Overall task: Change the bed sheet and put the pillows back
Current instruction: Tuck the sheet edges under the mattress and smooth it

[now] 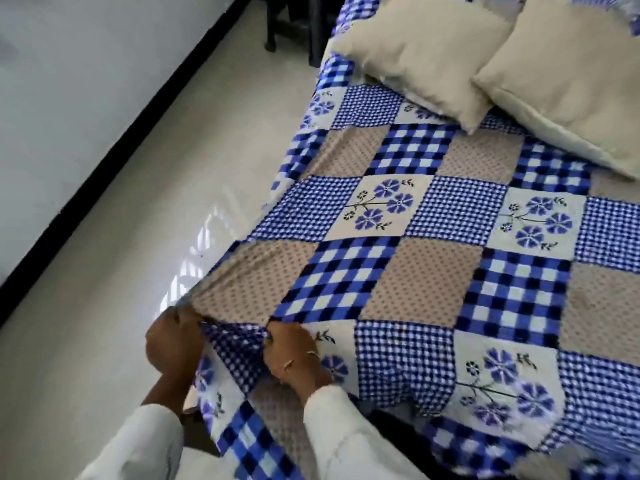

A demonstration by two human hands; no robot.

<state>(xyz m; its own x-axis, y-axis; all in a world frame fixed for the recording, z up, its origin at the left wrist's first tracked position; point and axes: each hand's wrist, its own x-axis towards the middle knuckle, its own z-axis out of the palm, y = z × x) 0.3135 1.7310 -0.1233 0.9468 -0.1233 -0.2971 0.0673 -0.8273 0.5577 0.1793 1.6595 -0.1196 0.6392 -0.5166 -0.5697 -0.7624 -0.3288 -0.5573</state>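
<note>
The right pillow (568, 81) and the bed sheet (433, 271) run past the frame's right edge, and the left hand (173, 336) hides its own fingertips.

Open tiled floor (114, 271) left of bed; wall (69, 81) further left. Bed sheet (433, 271) middle flat, free. Two beige pillows (485, 57) block far right; dark furniture legs (294, 26) far.

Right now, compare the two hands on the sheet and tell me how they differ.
The left hand grips the sheet's gathered corner at the bed's edge, over the floor; the right hand pinches a fold further in, resting on the bed sheet. The right hand shows rings on its fingers; none are visible on the left hand. Both wear white sleeves and hold the same blue patchwork sheet.
</note>
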